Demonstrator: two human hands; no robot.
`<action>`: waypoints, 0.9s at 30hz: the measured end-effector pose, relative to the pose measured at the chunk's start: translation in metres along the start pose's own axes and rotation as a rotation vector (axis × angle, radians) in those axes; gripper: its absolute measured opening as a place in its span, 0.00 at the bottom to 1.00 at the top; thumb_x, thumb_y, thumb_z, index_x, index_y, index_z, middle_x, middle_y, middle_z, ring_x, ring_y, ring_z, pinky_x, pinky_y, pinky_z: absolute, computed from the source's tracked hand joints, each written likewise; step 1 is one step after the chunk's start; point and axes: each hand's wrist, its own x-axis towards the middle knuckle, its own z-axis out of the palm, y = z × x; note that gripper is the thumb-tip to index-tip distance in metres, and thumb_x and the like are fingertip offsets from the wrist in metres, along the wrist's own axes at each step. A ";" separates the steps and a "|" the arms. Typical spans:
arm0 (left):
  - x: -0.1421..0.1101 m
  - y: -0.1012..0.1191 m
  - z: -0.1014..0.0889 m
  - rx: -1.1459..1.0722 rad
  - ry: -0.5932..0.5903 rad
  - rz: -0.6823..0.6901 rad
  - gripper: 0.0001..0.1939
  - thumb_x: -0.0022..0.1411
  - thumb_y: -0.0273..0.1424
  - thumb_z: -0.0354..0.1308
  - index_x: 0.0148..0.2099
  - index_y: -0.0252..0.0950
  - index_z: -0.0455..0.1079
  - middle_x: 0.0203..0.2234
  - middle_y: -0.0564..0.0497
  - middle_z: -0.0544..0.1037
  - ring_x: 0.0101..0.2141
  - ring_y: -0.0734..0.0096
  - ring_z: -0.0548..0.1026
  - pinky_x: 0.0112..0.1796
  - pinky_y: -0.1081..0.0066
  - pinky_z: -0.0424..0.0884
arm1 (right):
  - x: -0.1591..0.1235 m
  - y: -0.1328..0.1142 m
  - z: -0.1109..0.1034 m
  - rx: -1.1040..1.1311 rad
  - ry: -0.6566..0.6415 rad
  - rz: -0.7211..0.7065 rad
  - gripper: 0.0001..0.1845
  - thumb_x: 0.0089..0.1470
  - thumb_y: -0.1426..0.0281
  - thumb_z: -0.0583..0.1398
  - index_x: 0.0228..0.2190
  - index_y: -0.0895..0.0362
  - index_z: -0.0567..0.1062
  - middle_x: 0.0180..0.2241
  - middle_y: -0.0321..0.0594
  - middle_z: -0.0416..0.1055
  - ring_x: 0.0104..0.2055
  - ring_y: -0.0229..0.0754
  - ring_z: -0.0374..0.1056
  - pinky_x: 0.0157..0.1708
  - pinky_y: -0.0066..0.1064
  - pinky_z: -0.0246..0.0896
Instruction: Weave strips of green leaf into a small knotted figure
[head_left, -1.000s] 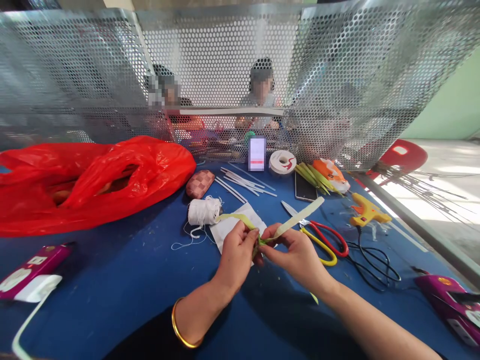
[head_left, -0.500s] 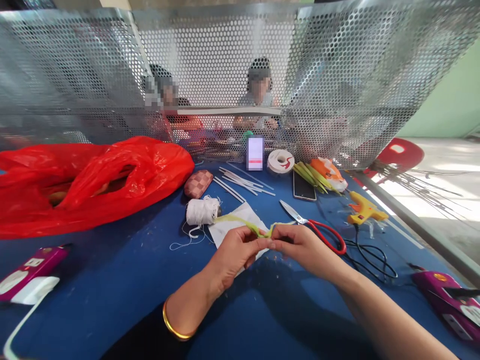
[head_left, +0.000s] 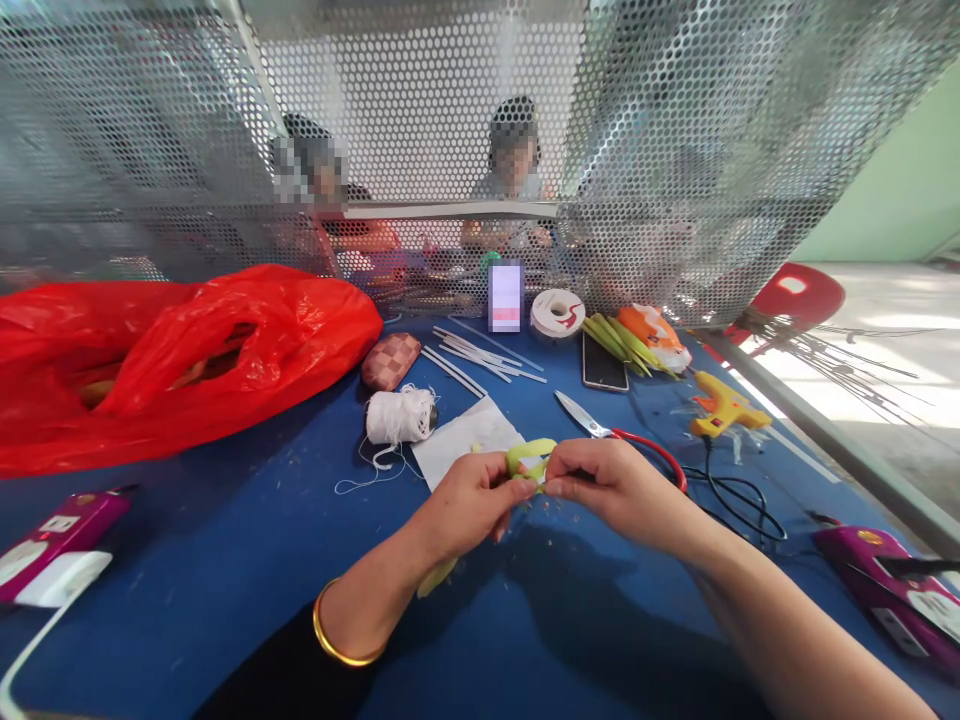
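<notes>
A thin, pliable yellow-green strip (head_left: 531, 452) bends into a loop between my two hands, above the white paper (head_left: 466, 436). My left hand (head_left: 475, 500) pinches the strip between thumb and fingers. My right hand (head_left: 600, 482) is closed at the loop's other side, its fingertips pressed on the strip beside the left thumb. Below my left wrist a pale yellow-green piece (head_left: 436, 578) shows, mostly hidden by the arm. Scissors with red handles (head_left: 651, 446) lie just beyond my right hand, partly covered by it. A spool of white thread (head_left: 401, 414) rests left of the paper.
White sticks (head_left: 480, 352), a ribbon roll (head_left: 557, 314), a phone (head_left: 604, 364) and green strips (head_left: 619, 340) lie farther back. A yellow glue gun (head_left: 727, 404) with a black cord is right. A red bag (head_left: 300, 330) fills the left. A perforated metal screen (head_left: 450, 100) stands behind.
The strip, stretched out to the left and right before, now curls into a loop between my hands. A pale end has come to hang below my left wrist. The view has tilted slightly.
</notes>
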 end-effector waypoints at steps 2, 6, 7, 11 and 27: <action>0.000 0.002 -0.002 -0.099 -0.004 -0.007 0.15 0.55 0.41 0.61 0.34 0.35 0.68 0.12 0.60 0.66 0.14 0.80 0.64 0.18 0.78 0.57 | -0.001 -0.001 -0.002 -0.036 0.055 -0.002 0.11 0.58 0.66 0.58 0.25 0.56 0.71 0.23 0.33 0.66 0.26 0.35 0.59 0.25 0.26 0.52; 0.000 0.006 -0.006 -0.278 -0.030 -0.044 0.17 0.57 0.45 0.60 0.34 0.35 0.67 0.20 0.56 0.72 0.14 0.80 0.68 0.16 0.78 0.58 | -0.001 -0.002 -0.004 -0.070 0.299 -0.016 0.08 0.59 0.64 0.57 0.34 0.55 0.72 0.33 0.38 0.71 0.34 0.39 0.66 0.28 0.27 0.57; 0.000 0.007 -0.007 -0.303 -0.041 -0.055 0.18 0.58 0.46 0.58 0.35 0.35 0.67 0.21 0.54 0.73 0.14 0.80 0.68 0.15 0.78 0.58 | 0.000 -0.001 -0.004 -0.057 0.312 -0.038 0.08 0.59 0.65 0.57 0.37 0.55 0.72 0.37 0.40 0.72 0.38 0.41 0.67 0.31 0.28 0.60; -0.001 0.008 -0.007 -0.296 -0.062 -0.090 0.16 0.58 0.43 0.58 0.33 0.33 0.68 0.20 0.53 0.73 0.14 0.81 0.67 0.15 0.79 0.56 | 0.005 0.001 0.002 0.032 0.122 -0.112 0.08 0.60 0.66 0.56 0.37 0.54 0.75 0.38 0.39 0.73 0.40 0.41 0.68 0.40 0.31 0.61; 0.000 0.006 -0.004 -0.180 -0.082 -0.104 0.15 0.53 0.41 0.63 0.32 0.33 0.68 0.17 0.56 0.72 0.15 0.82 0.66 0.18 0.79 0.58 | 0.004 0.001 0.012 0.153 0.097 0.094 0.12 0.57 0.65 0.56 0.25 0.56 0.68 0.21 0.31 0.63 0.25 0.35 0.55 0.25 0.26 0.50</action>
